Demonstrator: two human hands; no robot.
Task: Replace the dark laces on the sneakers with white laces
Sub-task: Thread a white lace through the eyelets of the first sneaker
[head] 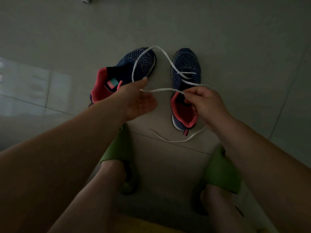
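While 1 white lace is pinched by the right hand above the right sneaker for threading, slack is draped over the spread left hand.

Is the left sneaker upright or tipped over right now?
Tipped. The left sneaker lies on its side, pink lining facing the camera; the right sneaker stands upright.

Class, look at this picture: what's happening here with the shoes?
A person is lacing a pair of sneakers on the floor. The right hand pinches a white lace already crossed through the right sneaker. The left hand is open, with the lace running over it. The lace loops across the left sneaker, which lies tipped on its side with no lace threaded.
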